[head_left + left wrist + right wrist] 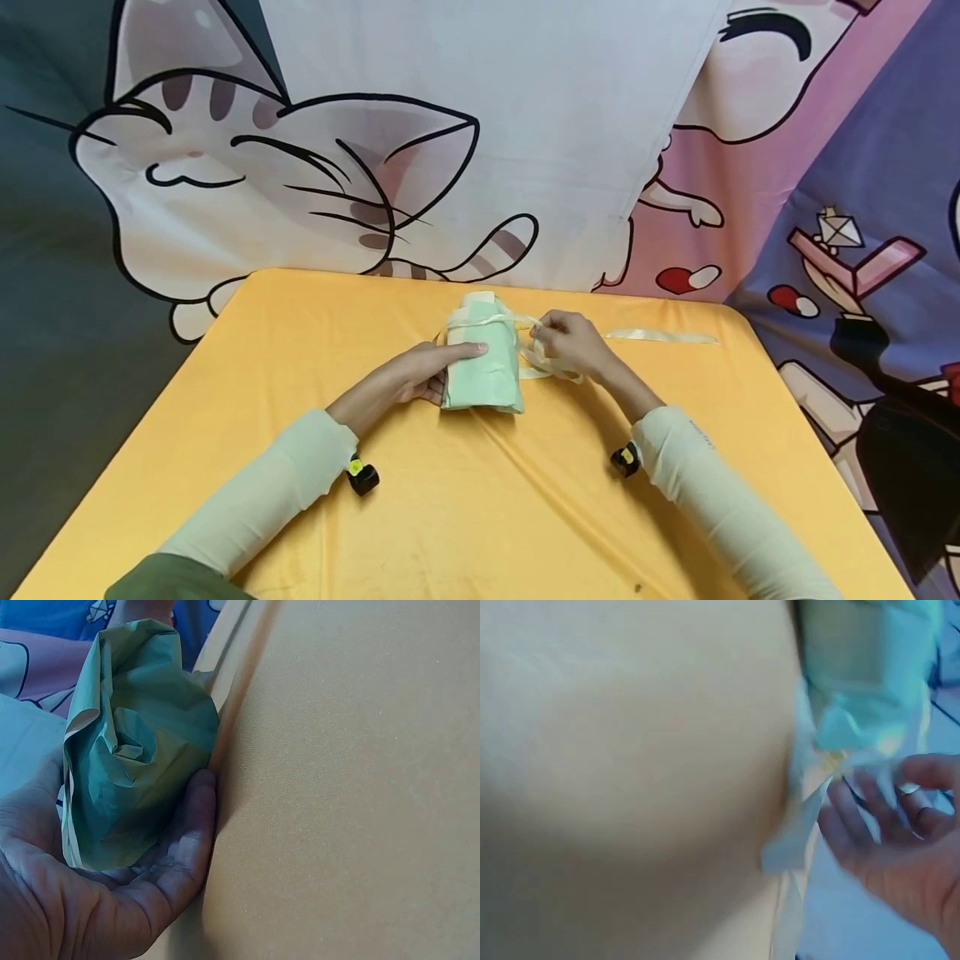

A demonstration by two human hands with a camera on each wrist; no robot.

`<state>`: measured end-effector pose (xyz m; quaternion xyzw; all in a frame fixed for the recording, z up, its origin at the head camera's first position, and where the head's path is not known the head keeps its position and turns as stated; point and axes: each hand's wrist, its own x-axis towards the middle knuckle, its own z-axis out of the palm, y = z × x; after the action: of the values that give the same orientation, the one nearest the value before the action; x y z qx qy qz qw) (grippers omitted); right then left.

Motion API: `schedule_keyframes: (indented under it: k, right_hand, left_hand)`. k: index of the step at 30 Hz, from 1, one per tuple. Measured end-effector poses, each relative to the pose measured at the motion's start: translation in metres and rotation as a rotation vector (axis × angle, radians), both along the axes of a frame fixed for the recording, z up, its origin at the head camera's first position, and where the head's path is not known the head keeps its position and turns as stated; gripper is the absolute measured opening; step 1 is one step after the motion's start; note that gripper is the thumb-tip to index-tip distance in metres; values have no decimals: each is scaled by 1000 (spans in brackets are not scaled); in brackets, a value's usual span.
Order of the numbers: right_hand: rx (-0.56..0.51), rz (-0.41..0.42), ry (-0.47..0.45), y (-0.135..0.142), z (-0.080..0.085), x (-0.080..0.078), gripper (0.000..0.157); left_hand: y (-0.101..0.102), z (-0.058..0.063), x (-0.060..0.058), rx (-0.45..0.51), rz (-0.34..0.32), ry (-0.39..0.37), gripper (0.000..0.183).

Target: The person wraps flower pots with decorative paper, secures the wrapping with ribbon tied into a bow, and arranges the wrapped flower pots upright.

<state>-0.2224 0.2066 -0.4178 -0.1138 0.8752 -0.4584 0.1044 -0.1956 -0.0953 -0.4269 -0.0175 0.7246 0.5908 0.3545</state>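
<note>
A mint-green paper-wrapped bundle [486,379] stands over the table in the head view, its near end folded and crumpled in the left wrist view. My left hand [422,367] grips its left side, thumb across the front and fingers round the back. A pale cream ribbon [480,322] crosses the upper part of the bundle and trails in loops off its right side. My right hand [573,340] pinches that ribbon just right of the bundle. In the right wrist view a loose ribbon end [791,844] hangs beside the fingers; that view is blurred.
A separate strip of ribbon [662,336] lies flat at the back right of the table. A yellow cloth [420,517] with creases covers the table. Behind it hangs a printed cartoon-cat curtain [525,125]. Small black devices [363,477] sit at both wrists.
</note>
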Motion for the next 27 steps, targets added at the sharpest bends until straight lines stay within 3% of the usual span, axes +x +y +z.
schedule_keyframes:
  k: [3,5,11,16,20,27]
  right_hand:
    - [-178,29,-138,13,14,-4,24]
    - [-219,69,-201,23,25,-6,20]
    - [-33,200,-172,62,66,-3,24]
    - [145,260,-186,100,95,9,26]
    - [294,265,-142,127,88,12,22]
    - [547,304,-122,148,41,7,24]
  left_hand:
    - [0,2,1,-1,3,-3,58]
    - [-1,3,1,-1,1,-5,58]
    - [-1,4,2,1,1,-10,58]
    - [0,3,1,-2,3,-4,60]
    - [0,2,0,-3,6,-1,61]
    - [0,0,-1,0,-1,-5,61]
